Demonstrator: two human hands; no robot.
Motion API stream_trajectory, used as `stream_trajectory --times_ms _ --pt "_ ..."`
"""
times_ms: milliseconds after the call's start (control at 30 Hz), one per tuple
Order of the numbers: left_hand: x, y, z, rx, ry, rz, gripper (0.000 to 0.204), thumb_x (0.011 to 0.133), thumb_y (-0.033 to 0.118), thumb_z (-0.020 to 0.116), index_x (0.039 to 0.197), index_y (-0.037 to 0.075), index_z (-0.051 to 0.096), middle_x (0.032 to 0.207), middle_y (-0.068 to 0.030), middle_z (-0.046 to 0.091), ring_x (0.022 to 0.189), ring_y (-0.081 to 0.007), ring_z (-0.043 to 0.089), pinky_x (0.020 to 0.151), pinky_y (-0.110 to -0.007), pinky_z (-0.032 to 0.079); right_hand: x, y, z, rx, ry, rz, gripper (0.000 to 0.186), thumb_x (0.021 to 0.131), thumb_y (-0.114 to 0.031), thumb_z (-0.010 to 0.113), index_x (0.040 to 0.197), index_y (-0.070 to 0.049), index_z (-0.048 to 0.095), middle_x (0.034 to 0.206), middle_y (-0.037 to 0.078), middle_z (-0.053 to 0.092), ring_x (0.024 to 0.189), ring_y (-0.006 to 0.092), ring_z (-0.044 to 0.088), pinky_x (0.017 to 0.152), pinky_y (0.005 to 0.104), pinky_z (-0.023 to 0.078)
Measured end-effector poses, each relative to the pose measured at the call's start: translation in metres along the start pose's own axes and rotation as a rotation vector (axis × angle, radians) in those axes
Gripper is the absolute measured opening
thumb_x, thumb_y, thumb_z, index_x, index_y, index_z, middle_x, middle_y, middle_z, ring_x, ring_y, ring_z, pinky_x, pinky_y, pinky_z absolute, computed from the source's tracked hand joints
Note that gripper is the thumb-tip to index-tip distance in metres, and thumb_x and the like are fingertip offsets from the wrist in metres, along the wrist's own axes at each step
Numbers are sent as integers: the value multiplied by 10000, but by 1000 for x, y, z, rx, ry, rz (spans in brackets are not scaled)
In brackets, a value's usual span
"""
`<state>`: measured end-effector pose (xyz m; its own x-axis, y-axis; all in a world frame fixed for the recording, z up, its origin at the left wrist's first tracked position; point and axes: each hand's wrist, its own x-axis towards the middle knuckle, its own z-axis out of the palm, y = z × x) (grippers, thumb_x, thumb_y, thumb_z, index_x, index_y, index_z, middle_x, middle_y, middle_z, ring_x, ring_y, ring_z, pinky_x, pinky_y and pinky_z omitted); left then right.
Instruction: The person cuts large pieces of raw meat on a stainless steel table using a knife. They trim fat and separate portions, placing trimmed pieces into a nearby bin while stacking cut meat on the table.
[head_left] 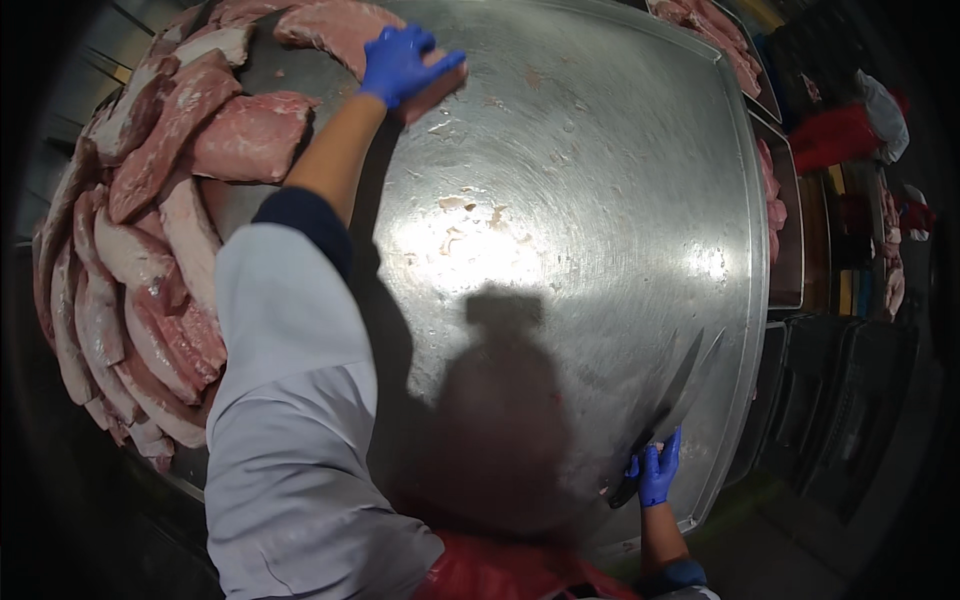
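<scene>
My left hand [405, 68], in a blue glove, reaches to the far side of the metal table and grips the near end of a long boneless pork loin [330, 30]. Its fingers lie over the meat with the thumb stretched to the right. Down at the near right corner, my right hand [657, 472], also blue-gloved, is closed on a knife [697, 385]. The black handle shows partly below the fingers, and the blade points away from me, low over the table. A dark blade-like shape lies beside it; whether shadow or reflection I cannot tell.
A large heap of pork loins [150, 260] covers the table's left side. Small scraps [470, 225] dot the metal table [600, 200]. Beyond its raised right edge stand bins of meat [790, 225] and dark crates [830, 390]. Another person's red-and-white clothing [850, 130] shows at the far right.
</scene>
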<state>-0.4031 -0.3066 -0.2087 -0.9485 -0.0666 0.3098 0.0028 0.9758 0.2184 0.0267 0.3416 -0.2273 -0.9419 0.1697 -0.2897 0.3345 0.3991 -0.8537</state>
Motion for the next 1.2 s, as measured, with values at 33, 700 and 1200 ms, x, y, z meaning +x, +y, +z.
stream_trajectory --times_ms 33,700,1200 --pt "-26 -17 5 -63 132 87 624 810 705 613 914 105 748 984 -103 699 990 -347 611 845 -499 454 4 2 -1 34 -8 8 722 940 -7 557 1566 29 199 827 -17 525 704 60 488 655 224 453" --pt "-355 140 -103 -46 -175 -378 858 692 382 810 1414 124 426 1503 -237 324 1244 -465 481 999 -525 474 20 -1 22 265 -149 -36 607 970 -103 631 1504 -72 344 809 37 593 598 105 572 499 291 515" --pt "-583 391 -142 -392 -26 -416 871 741 408 787 1425 32 401 1513 -261 295 1269 -458 420 1032 -538 403 -3 -88 60 -22 -619 -455 850 938 -103 621 1618 -254 133 917 64 647 649 116 575 592 257 512"
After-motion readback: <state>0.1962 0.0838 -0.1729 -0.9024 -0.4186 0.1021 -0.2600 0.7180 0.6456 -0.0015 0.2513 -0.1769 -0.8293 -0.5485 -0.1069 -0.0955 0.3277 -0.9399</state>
